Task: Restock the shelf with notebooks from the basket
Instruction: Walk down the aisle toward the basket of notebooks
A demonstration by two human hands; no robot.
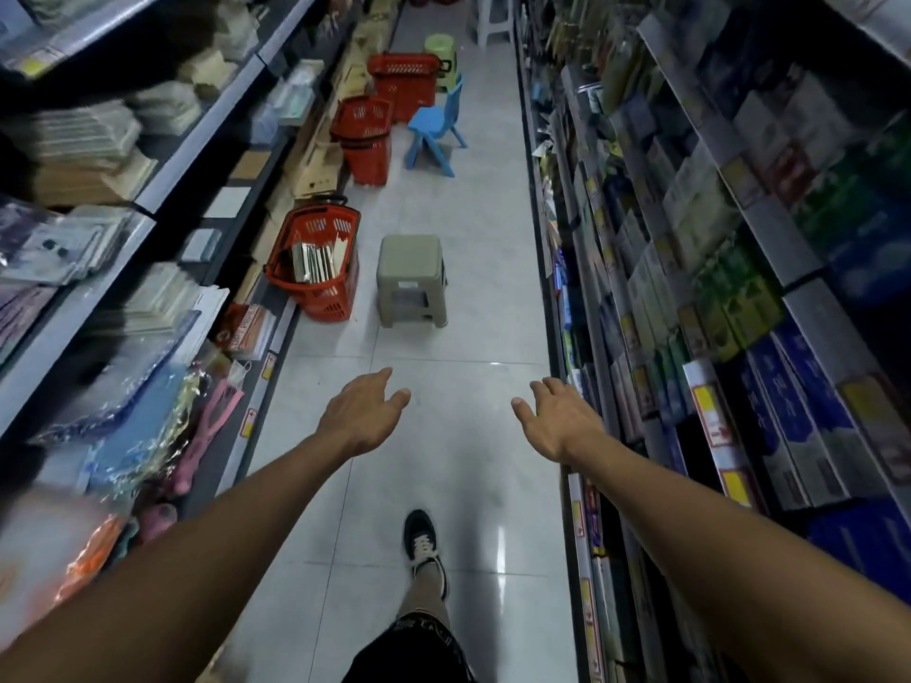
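A red plastic basket (pixel 323 293) stands on the floor against the left shelving, well ahead of me. Several notebooks (pixel 318 261) stand upright inside it. The left shelf (pixel 148 189) carries stacks of notebooks and paper goods on its tiers. My left hand (pixel 362 411) and my right hand (pixel 559 419) are stretched out over the aisle floor with relaxed fingers, holding nothing. Both hands are far short of the basket.
A grey plastic stool (pixel 411 281) sits in the aisle just right of the basket. Farther on are two more red baskets (pixel 365 140), a blue child's chair (pixel 436 125) and a green stool (pixel 441 54). Boxed goods fill the right shelving (pixel 739 268). My foot (pixel 424 539) is on the tiled floor.
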